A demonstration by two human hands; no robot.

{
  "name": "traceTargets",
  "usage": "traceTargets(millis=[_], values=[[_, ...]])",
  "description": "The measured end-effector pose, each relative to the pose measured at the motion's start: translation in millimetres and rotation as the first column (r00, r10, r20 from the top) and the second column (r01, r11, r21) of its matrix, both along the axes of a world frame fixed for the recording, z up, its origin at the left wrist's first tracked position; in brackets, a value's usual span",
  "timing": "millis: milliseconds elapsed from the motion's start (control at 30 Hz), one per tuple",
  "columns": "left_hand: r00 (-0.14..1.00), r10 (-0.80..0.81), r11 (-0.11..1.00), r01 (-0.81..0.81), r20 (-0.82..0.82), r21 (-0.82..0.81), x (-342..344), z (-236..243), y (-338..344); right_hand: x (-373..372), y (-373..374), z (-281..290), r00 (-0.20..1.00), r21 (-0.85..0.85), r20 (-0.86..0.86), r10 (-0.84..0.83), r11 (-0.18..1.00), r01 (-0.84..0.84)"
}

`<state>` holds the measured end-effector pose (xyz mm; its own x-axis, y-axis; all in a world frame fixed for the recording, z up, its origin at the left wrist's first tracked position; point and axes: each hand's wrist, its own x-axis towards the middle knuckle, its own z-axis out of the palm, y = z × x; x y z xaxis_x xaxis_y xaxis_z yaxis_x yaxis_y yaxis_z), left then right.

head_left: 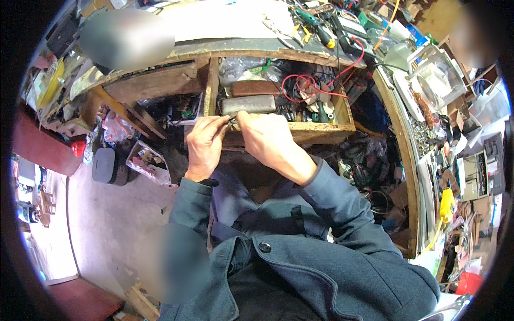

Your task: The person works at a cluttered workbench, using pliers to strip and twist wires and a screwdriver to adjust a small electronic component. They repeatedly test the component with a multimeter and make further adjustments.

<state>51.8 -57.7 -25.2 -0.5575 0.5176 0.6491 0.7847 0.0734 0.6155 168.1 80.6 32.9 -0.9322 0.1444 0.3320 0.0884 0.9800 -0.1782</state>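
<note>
My left hand and my right hand meet over the front edge of an open wooden drawer. A small dark piece shows between their fingertips, too small to name. Both hands are closed in a pinch around it, and the fingers hide most of it. Just behind the hands in the drawer lie a long grey case and a reddish-brown block-like box. To their right are a red cable and several small tools with dark handles.
Above the drawer, the workbench holds pliers and a green-handled screwdriver. Clutter fills the right side, with a clear plastic box and a yellow tool. A white box of scraps stands on the floor at left.
</note>
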Motion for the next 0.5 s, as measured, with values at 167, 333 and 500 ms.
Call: traceTargets(millis=[167,333,500], values=[[1.000,-0.018,1.000,0.019,-0.014,0.025,-2,0,1,-16,-2,-9,0.996,0.036,-0.082,0.046,0.998,-0.043],[1.000,0.009,1.000,-0.009,-0.006,0.021,1,-2,1,-2,-2,2,0.999,0.013,-0.019,0.027,1.000,-0.026],[1.000,-0.014,0.999,0.014,0.000,0.030,-1,-2,2,-7,-2,-5,0.998,0.023,-0.051,0.031,0.999,-0.029]])
